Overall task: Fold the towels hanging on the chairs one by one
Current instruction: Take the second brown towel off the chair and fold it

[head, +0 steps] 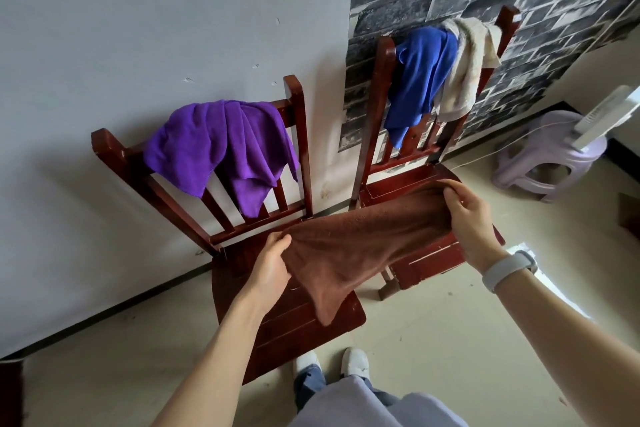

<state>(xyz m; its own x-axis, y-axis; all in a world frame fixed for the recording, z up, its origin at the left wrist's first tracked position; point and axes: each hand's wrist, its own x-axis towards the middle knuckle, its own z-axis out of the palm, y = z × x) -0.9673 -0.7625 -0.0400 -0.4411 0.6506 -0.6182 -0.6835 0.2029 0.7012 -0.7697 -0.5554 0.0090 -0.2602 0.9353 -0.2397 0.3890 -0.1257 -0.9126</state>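
Brown towel, fuzzy, slack between both hands.

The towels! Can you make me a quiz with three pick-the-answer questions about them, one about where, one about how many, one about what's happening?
1. Where does the purple towel hang?
A. On the left chair's back
B. On the stool
C. On the floor

2. How many towels hang on the right chair?
A. None
B. Two
C. Four

3. What is happening with the brown towel?
A. It lies folded on a seat
B. It hangs on a chair back
C. Both hands hold it stretched out

Answers:
1. A, it is draped over the top rail of the left chair.
2. B, a blue towel and a cream towel hang side by side.
3. C, the left hand and right hand grip its opposite ends above the seats.
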